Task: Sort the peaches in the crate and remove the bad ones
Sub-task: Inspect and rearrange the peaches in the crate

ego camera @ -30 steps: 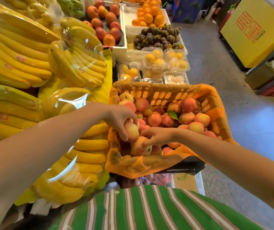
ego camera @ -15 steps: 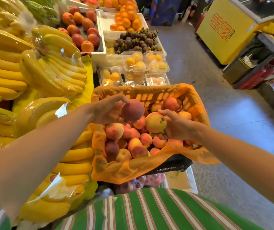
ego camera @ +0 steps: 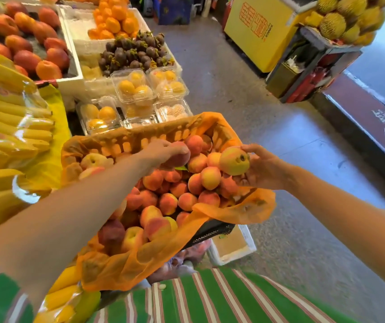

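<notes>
A crate lined with an orange plastic bag [ego camera: 235, 213] stands in front of me, filled with several peaches [ego camera: 167, 202]. My left hand [ego camera: 161, 151] grips a dark red peach [ego camera: 180, 157] from above, over the far middle of the crate. My right hand [ego camera: 260, 170] holds a yellow-green peach [ego camera: 234, 160] up over the crate's right side, its stem pit with a dark spot turned toward me. A dark, bruised-looking peach [ego camera: 111, 231] lies in the near left part of the pile.
Bagged bananas [ego camera: 12, 127] are stacked on my left. Clear boxes of yellow fruit [ego camera: 135, 89], mangosteens [ego camera: 133, 52], oranges and red fruit fill the stall beyond the crate. A white foam box [ego camera: 233, 245] sits below it. Grey aisle floor lies to the right, with a yellow cabinet [ego camera: 256, 31] and durians.
Both hands lifted a peach each out of the near part of the crate and carried them up and to the far side. The right hand has turned its peach toward me.
</notes>
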A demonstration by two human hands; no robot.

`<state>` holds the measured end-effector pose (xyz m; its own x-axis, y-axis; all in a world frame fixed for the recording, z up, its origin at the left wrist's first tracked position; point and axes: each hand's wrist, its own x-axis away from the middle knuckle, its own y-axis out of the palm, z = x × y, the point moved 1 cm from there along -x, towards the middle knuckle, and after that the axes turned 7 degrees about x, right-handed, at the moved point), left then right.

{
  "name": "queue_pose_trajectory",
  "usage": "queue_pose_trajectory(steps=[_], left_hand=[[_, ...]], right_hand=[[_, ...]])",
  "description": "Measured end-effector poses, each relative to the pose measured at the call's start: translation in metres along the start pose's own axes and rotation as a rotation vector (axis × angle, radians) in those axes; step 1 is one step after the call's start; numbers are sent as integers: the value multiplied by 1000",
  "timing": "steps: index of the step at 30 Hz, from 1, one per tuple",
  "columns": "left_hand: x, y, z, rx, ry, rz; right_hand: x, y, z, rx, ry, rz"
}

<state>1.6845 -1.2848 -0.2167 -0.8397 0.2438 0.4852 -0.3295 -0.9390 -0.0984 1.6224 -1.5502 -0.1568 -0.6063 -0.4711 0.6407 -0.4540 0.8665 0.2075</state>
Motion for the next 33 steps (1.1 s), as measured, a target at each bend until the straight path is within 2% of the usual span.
queue_pose_trajectory(steps=[2, 4, 5, 8, 11, 16, 20, 23, 25, 26, 29, 33], left_hand=[[-11, 10, 2, -311, 67, 37], [-22, 21, 2, -613, 126, -12], [-29, 27, -1, -689, 163, -31], [-39, 43, -6, -779, 220, -97], [-47, 47, -12, -852, 271, -96], [-41, 46, -21, -1020, 271, -182], [-34, 44, -23, -935, 261, -148], [-15, 49, -15, -693, 465, -47], [5, 62, -3, -478, 598, -62], [16, 70, 3, -408, 605, -99], [38, 97, 16, -387, 592, -182], [52, 117, 20, -322, 710, -84]], right_hand=[[4, -10, 2, -44, 10, 62], [6, -20, 10, -78, 18, 72], [7, -23, 11, -85, 23, 68], [3, -26, 15, -67, 40, 57], [-1, -25, 19, -28, 78, 48], [-9, -24, 23, 0, 135, 5], [-10, -20, 24, 36, 153, -2], [-11, -20, 26, 37, 155, -16], [-12, -20, 29, 43, 142, -29], [-12, -20, 30, 44, 136, -37], [-7, -18, 30, 31, 115, -52], [13, -13, 34, -8, 38, -69]])
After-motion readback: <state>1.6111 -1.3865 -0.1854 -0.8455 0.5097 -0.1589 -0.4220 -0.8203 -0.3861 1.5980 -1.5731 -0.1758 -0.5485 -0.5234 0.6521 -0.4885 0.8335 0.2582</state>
